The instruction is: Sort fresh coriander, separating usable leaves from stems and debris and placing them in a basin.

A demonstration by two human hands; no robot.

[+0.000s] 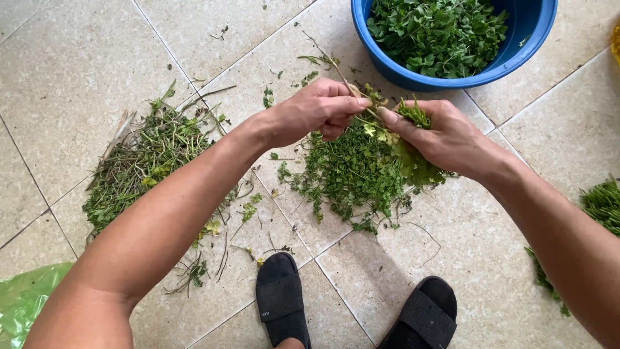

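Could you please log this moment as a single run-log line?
left hand: pinching herb stem | right hand: gripping herb bunch | below: leaf pile | blue basin: holds greens | discarded stems: left

Floor tiles (pixel 77 71): ceramic, beige, faint sheen, smooth w/ dark grout lines. Basin (pixel 516 55): blue plastic, glossy. Bag (pixel 26 294): thin green plastic film, translucent, crinkled. Sandals (pixel 281 300): black, matt straps (rubber or foam, can't tell). Herb sprig (pixel 413 115) in hands: fresh leaf, matt. Discard pile (pixel 145 158): dry, wiry stems, rough.
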